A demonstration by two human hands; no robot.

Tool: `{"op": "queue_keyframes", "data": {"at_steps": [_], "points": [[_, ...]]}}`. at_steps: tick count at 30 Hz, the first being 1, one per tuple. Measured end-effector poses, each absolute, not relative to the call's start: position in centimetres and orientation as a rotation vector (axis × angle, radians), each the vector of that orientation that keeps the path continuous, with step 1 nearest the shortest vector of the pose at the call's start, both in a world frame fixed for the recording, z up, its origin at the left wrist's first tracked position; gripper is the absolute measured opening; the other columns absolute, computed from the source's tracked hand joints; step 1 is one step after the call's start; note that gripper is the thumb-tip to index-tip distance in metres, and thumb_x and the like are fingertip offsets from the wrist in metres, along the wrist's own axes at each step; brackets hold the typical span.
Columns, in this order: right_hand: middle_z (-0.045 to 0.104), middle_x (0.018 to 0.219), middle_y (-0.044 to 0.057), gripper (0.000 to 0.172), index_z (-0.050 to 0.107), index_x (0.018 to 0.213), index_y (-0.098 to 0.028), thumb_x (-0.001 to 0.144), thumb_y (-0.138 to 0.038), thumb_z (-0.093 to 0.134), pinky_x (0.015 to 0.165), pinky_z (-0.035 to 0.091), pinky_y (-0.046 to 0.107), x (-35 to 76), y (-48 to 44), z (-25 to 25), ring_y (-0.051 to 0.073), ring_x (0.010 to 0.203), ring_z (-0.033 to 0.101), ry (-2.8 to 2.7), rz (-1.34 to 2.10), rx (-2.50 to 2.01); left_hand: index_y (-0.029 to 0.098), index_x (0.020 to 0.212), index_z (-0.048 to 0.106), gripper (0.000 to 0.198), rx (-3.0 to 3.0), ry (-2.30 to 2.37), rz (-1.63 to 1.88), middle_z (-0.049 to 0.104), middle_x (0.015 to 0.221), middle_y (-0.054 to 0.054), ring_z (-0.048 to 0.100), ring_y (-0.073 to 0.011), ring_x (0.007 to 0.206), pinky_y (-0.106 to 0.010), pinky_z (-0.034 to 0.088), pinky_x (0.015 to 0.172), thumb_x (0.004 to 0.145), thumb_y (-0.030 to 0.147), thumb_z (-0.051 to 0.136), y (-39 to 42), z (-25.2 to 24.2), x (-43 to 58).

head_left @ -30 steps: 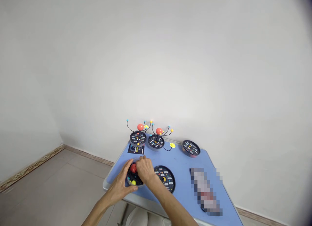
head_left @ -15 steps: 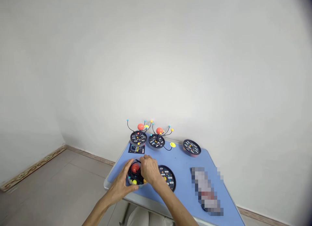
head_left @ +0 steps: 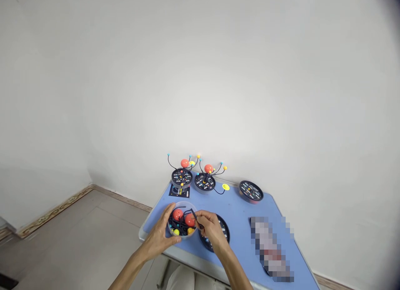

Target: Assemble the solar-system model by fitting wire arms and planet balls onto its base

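My left hand (head_left: pixel 161 231) grips the side of a clear round plastic bowl (head_left: pixel 191 205), thumb at the near rim. Inside lie two red ball halves (head_left: pixel 178 215), black curved rods (head_left: pixel 179 207), a yellow ball (head_left: pixel 176 232) and an orange ball (head_left: pixel 190 231). At the bowl's right edge my right hand (head_left: pixel 210 227) pinches a black rod-like piece (head_left: pixel 194 215), tilted up to the left. Partly under that hand and forearm lies a round black lid printed with planets (head_left: pixel 224 235).
Two assembled solar system models (head_left: pixel 182 178) (head_left: pixel 205 182) stand at the back of the blue table (head_left: pixel 240 236), a printed card (head_left: pixel 179 191) by the left one. A closed round container (head_left: pixel 251 192) sits back right. A blurred-out object (head_left: pixel 270 250) lies at the right.
My right hand has come out of the bowl to the right with the black rod in its fingers. Both red ball halves now show. The whole view has shifted slightly.
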State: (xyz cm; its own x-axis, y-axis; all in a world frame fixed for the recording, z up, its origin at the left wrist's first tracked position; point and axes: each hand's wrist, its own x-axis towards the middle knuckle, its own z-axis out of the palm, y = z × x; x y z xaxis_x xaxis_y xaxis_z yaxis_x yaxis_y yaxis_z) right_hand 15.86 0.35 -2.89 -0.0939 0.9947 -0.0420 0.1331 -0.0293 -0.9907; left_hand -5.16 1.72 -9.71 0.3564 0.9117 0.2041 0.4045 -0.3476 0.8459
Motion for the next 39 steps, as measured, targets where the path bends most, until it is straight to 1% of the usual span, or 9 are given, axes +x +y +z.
{"op": "queue_keyframes", "data": {"at_steps": [3, 7, 13, 18, 22, 27, 32, 36, 39], "points": [[0.040, 0.050, -0.006, 0.020, 0.058, 0.065, -0.020, 0.062, -0.036, 0.047, 0.045, 0.017, 0.025, 16.2, 0.0, -3.1, 0.009, 0.045, 0.023, -1.246, 1.328, -1.253, 0.029, 0.154, 0.024, 0.090, 1.922, 1.134, 0.928, 0.026, 0.162, -0.010, 0.022, -0.0355, 0.148, -0.053, 0.024, 0.119, 0.079, 0.051, 0.070, 1.7, -9.6, -5.2], [0.042, 0.050, -0.006, 0.017, 0.056, 0.062, -0.020, 0.059, -0.036, 0.052, 0.046, 0.013, 0.024, 16.6, 0.2, -3.3, 0.008, 0.045, 0.024, -1.147, 1.373, -1.227, 0.031, 0.152, 0.029, 0.087, 1.929, 1.137, 0.990, 0.031, 0.160, -0.009, 0.025, -0.0367, 0.147, -0.054, 0.027, 0.118, 0.078, 0.055, 0.070, 1.8, -9.8, -5.2], [0.043, 0.052, -0.006, 0.023, 0.060, 0.066, -0.018, 0.057, -0.039, 0.058, 0.046, 0.012, 0.024, 16.8, 0.3, -3.3, 0.007, 0.046, 0.025, -1.071, 1.424, -1.194, 0.033, 0.152, 0.031, 0.085, 1.921, 1.137, 1.033, 0.030, 0.160, -0.009, 0.025, -0.0370, 0.147, -0.054, 0.029, 0.117, 0.080, 0.063, 0.064, 2.1, -10.4, -5.1], [0.044, 0.050, -0.006, 0.015, 0.059, 0.059, -0.018, 0.059, -0.033, 0.057, 0.047, 0.011, 0.024, 16.1, 0.5, -3.3, 0.007, 0.045, 0.024, -1.086, 1.433, -1.191, 0.031, 0.152, 0.030, 0.080, 1.943, 1.110, 1.079, 0.028, 0.161, -0.009, 0.022, -0.0354, 0.148, -0.053, 0.026, 0.118, 0.084, 0.064, 0.058, 2.2, -11.0, -5.1], [0.044, 0.046, -0.006, 0.011, 0.059, 0.055, -0.019, 0.058, -0.027, 0.053, 0.046, 0.011, 0.024, 15.4, 0.8, -3.2, 0.008, 0.044, 0.025, -1.116, 1.417, -1.227, 0.028, 0.149, 0.035, 0.074, 1.929, 1.121, 1.130, 0.033, 0.159, -0.009, 0.026, -0.0331, 0.147, -0.050, 0.028, 0.118, 0.087, 0.062, 0.055, 2.2, -11.1, -5.1], [0.041, 0.042, -0.006, 0.017, 0.065, 0.056, -0.018, 0.058, -0.026, 0.050, 0.045, 0.013, 0.025, 14.6, 0.6, -2.8, 0.008, 0.042, 0.024, -1.180, 1.406, -1.257, 0.030, 0.140, 0.051, 0.051, 1.931, 1.237, 1.320, 0.052, 0.146, -0.007, 0.043, -0.0298, 0.138, -0.048, 0.035, 0.116, 0.095, 0.054, 0.045, 1.7, -9.6, -4.9], [0.038, 0.042, -0.006, 0.018, 0.065, 0.057, -0.018, 0.060, -0.029, 0.052, 0.047, 0.012, 0.025, 14.6, 0.0, -2.3, 0.008, 0.044, 0.023, -1.237, 1.434, -1.242, 0.031, 0.132, 0.060, 0.038, 2.284, 1.173, 1.317, 0.059, 0.137, -0.006, 0.048, -0.0265, 0.131, -0.045, 0.039, 0.112, 0.101, 0.037, 0.038, 0.8, -6.7, -3.9], [0.039, 0.043, -0.006, 0.018, 0.064, 0.054, -0.017, 0.056, -0.031, 0.053, 0.047, 0.010, 0.025, 15.0, -0.2, -1.7, 0.008, 0.045, 0.021, -1.259, 1.496, -1.204, 0.026, 0.122, 0.064, 0.035, 2.506, 1.028, 1.287, 0.068, 0.112, -0.009, 0.059, -0.0244, 0.110, -0.045, 0.048, 0.099, 0.101, 0.027, 0.037, 0.5, -5.4, -2.7], [0.040, 0.044, -0.006, 0.018, 0.065, 0.055, -0.017, 0.055, -0.032, 0.055, 0.046, 0.008, 0.026, 15.4, -0.2, -1.5, 0.007, 0.043, 0.020, -1.247, 1.530, -1.193, 0.021, 0.114, 0.063, 0.030, 2.554, 0.966, 1.356, 0.069, 0.096, -0.008, 0.060, -0.0222, 0.095, -0.044, 0.049, 0.093, 0.102, 0.021, 0.036, 0.4, -5.1, -1.9]]}}
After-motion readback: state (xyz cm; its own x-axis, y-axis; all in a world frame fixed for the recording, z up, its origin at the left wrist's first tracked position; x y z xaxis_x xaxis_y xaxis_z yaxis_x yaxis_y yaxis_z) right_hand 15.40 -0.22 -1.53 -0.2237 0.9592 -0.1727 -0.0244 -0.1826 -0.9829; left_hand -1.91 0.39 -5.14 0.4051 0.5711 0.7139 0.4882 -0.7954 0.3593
